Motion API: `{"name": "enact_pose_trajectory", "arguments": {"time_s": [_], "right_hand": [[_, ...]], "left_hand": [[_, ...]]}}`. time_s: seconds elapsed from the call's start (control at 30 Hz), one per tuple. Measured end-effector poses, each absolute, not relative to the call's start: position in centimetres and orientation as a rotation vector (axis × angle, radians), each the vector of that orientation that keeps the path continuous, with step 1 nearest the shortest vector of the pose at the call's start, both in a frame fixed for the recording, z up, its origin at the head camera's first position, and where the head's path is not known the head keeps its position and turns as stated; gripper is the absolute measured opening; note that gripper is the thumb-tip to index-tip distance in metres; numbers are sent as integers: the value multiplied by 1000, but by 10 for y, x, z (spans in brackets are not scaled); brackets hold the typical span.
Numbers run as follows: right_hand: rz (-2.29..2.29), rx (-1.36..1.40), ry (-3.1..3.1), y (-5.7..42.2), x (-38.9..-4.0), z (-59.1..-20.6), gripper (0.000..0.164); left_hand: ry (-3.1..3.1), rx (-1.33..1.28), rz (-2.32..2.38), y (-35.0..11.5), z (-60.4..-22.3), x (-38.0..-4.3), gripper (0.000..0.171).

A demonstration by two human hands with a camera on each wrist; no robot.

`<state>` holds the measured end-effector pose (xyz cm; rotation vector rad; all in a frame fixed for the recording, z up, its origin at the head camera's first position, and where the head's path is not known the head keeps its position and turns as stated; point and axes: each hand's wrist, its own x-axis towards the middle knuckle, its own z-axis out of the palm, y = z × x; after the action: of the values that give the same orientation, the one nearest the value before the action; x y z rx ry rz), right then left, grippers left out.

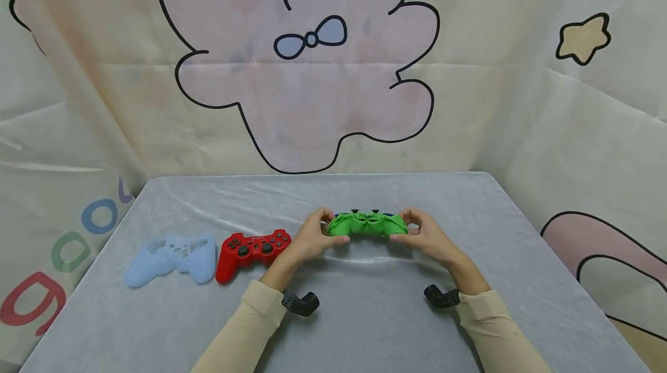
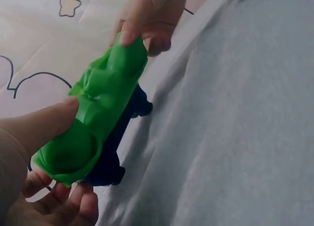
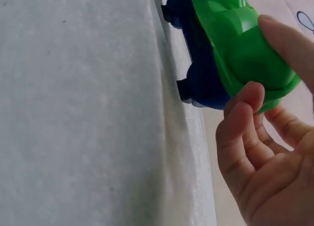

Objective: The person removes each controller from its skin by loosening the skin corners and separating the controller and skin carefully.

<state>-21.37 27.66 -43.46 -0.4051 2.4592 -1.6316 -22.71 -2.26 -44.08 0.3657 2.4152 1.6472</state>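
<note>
A dark blue game controller (image 2: 115,150) is partly wrapped in a green, rubbery controller cover (image 1: 367,224). In the head view two black thumbsticks show above the green. My left hand (image 1: 315,235) holds one end, thumb on the cover's near side and fingers beyond it. At the other end my right hand (image 1: 426,235) grips it the same way. The right wrist view shows the bare blue side of the controller (image 3: 208,84) with its shoulder buttons. Both hands hold it tilted above the table. Most of the controller's face is hidden in the head view.
A red game controller (image 1: 252,250) lies just left of my left forearm. Beside it, further left, a light blue controller cover (image 1: 174,258) with cut-out holes lies flat. The table (image 1: 365,315) has a grey cloth; printed curtains hang behind and at both sides.
</note>
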Motion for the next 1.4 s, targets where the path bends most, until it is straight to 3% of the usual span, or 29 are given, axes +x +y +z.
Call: {"name": "enact_pose_trajectory", "arguments": {"time_s": [0.37, 1.4], "right_hand": [[-1608, -406, 2458, 273, -213, -434, 42], [-1644, -366, 2427, 270, -213, -434, 33]], "left_hand": [[2591, 458, 1574, -28, -439, -231, 35], [2547, 414, 1616, -30, -434, -229, 31]]}}
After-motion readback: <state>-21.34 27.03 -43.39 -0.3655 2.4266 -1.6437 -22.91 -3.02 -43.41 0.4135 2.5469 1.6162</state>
